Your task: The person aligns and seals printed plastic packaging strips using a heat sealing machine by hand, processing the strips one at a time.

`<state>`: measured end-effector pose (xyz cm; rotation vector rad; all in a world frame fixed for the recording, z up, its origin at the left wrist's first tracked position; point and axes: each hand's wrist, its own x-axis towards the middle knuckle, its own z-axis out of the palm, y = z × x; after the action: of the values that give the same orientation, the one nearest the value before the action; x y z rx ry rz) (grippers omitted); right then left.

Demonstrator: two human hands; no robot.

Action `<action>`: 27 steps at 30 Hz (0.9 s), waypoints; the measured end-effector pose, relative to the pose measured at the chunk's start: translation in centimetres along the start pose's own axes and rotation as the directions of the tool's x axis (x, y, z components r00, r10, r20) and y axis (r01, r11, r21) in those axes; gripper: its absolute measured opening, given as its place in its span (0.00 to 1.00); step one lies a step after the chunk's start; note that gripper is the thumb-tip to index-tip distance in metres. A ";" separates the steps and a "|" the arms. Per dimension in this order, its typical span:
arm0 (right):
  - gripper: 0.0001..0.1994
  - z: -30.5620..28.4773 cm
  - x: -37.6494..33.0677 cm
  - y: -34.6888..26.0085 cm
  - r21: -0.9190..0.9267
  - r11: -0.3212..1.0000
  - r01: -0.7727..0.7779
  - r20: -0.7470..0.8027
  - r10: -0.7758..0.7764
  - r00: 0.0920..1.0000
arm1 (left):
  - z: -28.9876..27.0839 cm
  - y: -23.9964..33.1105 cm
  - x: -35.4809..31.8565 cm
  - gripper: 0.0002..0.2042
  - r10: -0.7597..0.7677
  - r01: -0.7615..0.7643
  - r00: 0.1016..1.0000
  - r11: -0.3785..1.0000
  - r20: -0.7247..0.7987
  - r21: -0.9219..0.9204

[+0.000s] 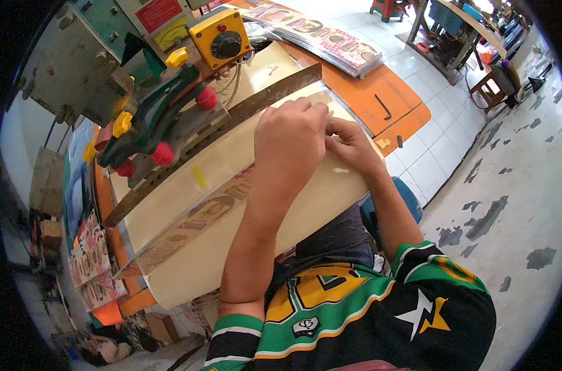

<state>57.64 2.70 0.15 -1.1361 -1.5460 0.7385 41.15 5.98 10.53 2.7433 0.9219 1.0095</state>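
Hands: left hand [291, 133] and right hand [353, 145] together, fingers pinching clear printed bag [231, 195] beneath.

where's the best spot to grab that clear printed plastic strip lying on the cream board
Probably its free long edge, from the person's near side. The clear strip lies flat on the cream board, its far end under both hands, and the machine's dark bar crowds the far side.
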 end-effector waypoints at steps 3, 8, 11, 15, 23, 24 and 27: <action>0.12 0.3 -0.1 -0.5 0.108 0.994 -0.026 -0.021 0.028 0.999 | 0.4 0.6 -0.3 0.05 0.004 -0.003 0.999 1.000 -0.043 0.023; 0.13 -0.1 -0.6 -0.3 0.090 0.995 -0.035 0.065 0.029 0.997 | 1.0 1.8 -0.9 0.04 0.033 -0.028 0.997 0.997 -0.073 0.069; 0.13 -0.1 -0.7 0.0 0.087 0.995 -0.048 0.073 0.042 0.996 | 1.0 1.9 -0.9 0.03 0.013 -0.010 0.998 0.998 -0.053 0.058; 0.13 0.0 -0.6 -0.1 0.110 0.993 -0.044 0.081 0.035 0.996 | 1.0 1.7 -0.8 0.03 0.029 -0.025 0.996 0.998 -0.084 0.052; 0.12 -0.5 -0.9 0.4 0.168 0.986 -0.022 0.143 -0.003 0.990 | 1.4 2.3 -1.8 0.04 0.028 -0.034 0.968 0.999 -0.251 -0.018; 0.12 -0.4 -0.9 0.5 0.169 0.985 -0.022 0.144 -0.003 0.990 | 1.5 2.3 -1.8 0.04 0.027 -0.035 0.964 0.999 -0.266 -0.026; 0.12 -0.3 -0.8 1.0 0.197 0.979 0.049 0.093 -0.068 0.993 | 1.3 2.3 -1.9 0.04 0.017 -0.037 0.955 0.997 -0.297 -0.063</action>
<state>58.24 2.29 -0.93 -0.9175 -1.5453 0.8973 41.98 3.23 9.10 2.5996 0.8670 1.4596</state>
